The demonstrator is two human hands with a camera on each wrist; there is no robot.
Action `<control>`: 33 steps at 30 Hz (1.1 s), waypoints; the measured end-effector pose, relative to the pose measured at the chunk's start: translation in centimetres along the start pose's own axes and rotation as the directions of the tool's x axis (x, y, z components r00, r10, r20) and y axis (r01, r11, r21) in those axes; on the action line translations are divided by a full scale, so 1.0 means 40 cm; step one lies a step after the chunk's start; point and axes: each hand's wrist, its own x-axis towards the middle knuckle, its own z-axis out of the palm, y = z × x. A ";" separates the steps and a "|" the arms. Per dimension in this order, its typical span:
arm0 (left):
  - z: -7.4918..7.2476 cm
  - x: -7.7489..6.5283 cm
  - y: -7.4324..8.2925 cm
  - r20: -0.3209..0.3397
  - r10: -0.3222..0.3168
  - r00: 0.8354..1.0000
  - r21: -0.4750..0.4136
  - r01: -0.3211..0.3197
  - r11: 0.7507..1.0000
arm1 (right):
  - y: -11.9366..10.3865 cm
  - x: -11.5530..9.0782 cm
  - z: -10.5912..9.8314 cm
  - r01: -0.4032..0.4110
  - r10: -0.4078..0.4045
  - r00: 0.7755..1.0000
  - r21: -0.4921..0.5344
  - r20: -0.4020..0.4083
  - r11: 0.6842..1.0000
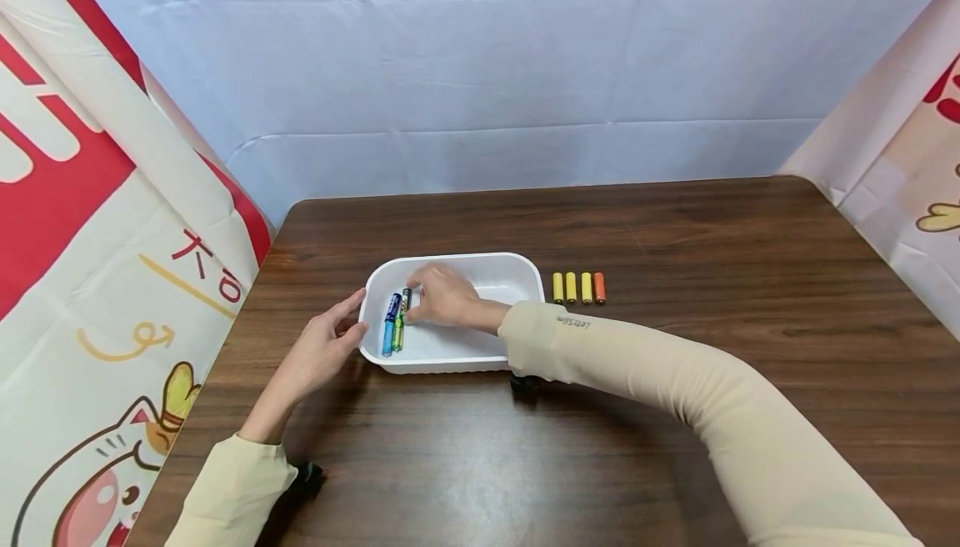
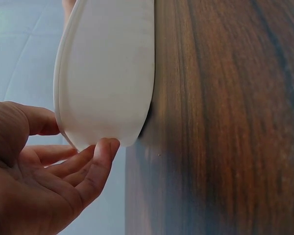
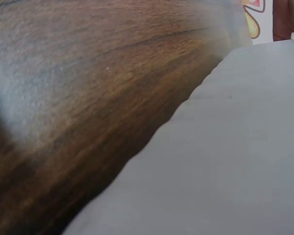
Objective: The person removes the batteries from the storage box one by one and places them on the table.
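Observation:
A white plastic bin (image 1: 442, 353) sits on the table. My left hand (image 1: 322, 345) touches its left end from outside; in the left wrist view its fingertips (image 2: 107, 147) rest against the end wall. My right hand (image 1: 447, 295) reaches over the front rim into the bin, pinching a dark battery (image 1: 407, 300) between thumb and fingers. Beside that lie a dark blue battery (image 1: 393, 305), a light blue battery (image 1: 387, 337) and a green battery (image 1: 398, 335). The right wrist view shows the bin's outer wall (image 3: 210, 147), not the right hand's fingers.
Right of the bin, three yellow batteries (image 1: 571, 288) and an orange battery (image 1: 599, 288) lie in a row on the brown wooden table (image 1: 675, 247). A pale cloth (image 1: 487, 72) hangs behind the table, and printed sheets (image 1: 97, 222) hang at the sides.

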 end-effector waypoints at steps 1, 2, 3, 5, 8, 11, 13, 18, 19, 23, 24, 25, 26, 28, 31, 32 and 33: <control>0.000 0.001 0.000 0.001 0.004 1.000 0.000 -0.004 1.000 | 0.000 0.000 0.001 -0.001 0.001 1.000 -0.003 -0.001 1.000; 0.000 0.001 0.000 0.001 0.005 1.000 0.002 -0.005 1.000 | 0.000 0.000 0.002 0.000 0.000 1.000 -0.008 -0.003 1.000; 0.000 0.002 0.000 0.002 0.006 1.000 0.002 -0.006 1.000 | 0.000 0.001 0.003 0.000 0.000 1.000 -0.013 -0.006 1.000; 0.000 0.002 -0.002 0.001 0.008 1.000 0.005 -0.008 1.000 | 0.001 0.001 0.006 0.001 -0.001 1.000 -0.017 -0.007 1.000; 0.001 0.002 -0.002 -0.003 0.010 1.000 0.007 -0.010 1.000 | 0.000 0.001 0.008 0.002 -0.003 1.000 -0.028 -0.009 1.000; 0.002 0.001 -0.001 -0.007 0.016 1.000 -0.002 -0.016 1.000 | -0.002 0.001 0.009 0.002 -0.002 1.000 -0.037 -0.007 0.999; 0.002 0.001 -0.001 -0.011 0.017 1.000 -0.006 -0.017 1.000 | -0.003 0.001 0.008 -0.001 0.001 1.000 -0.042 -0.006 0.999; 0.001 0.002 0.000 -0.013 0.020 1.000 -0.010 -0.020 1.000 | -0.005 0.002 0.005 0.003 -0.003 1.000 -0.050 0.003 0.999; 0.001 0.003 0.000 -0.012 0.019 1.000 -0.010 -0.020 1.000 | -0.006 0.002 0.005 0.002 -0.001 1.000 -0.051 0.006 0.999; 0.001 0.003 0.003 -0.003 0.008 1.000 -0.015 -0.008 1.000 | -0.005 0.004 -0.003 -0.015 0.016 1.000 -0.036 0.024 0.999; 0.001 0.004 0.003 -0.002 0.005 1.000 -0.015 -0.005 1.000 | -0.005 0.004 -0.007 -0.026 0.027 0.999 -0.027 0.028 0.999; 0.001 0.004 0.003 0.000 0.004 1.000 -0.016 -0.004 1.000 | -0.003 0.003 -0.010 -0.030 0.031 0.999 -0.019 0.030 0.999; 0.001 0.003 0.003 0.001 0.004 1.000 -0.015 -0.004 1.000 | -0.002 0.002 -0.015 -0.035 0.035 0.999 -0.010 0.032 0.999; 0.000 0.004 0.002 0.000 0.007 1.000 -0.012 -0.007 1.000 | 0.000 -0.004 -0.026 -0.042 0.042 0.998 0.003 0.036 0.999; 0.000 0.004 0.000 -0.006 0.009 1.000 -0.007 -0.009 1.000 | 0.005 -0.016 -0.048 -0.037 0.037 0.999 0.008 0.035 0.999; 0.001 0.004 0.000 -0.008 0.009 1.000 -0.004 -0.009 1.000 | 0.007 -0.021 -0.057 -0.034 0.033 0.999 0.007 0.033 0.999; 0.001 0.003 -0.001 -0.010 0.009 1.000 -0.004 -0.009 1.000 | 0.009 -0.025 -0.067 -0.027 0.027 0.999 0.006 0.031 1.000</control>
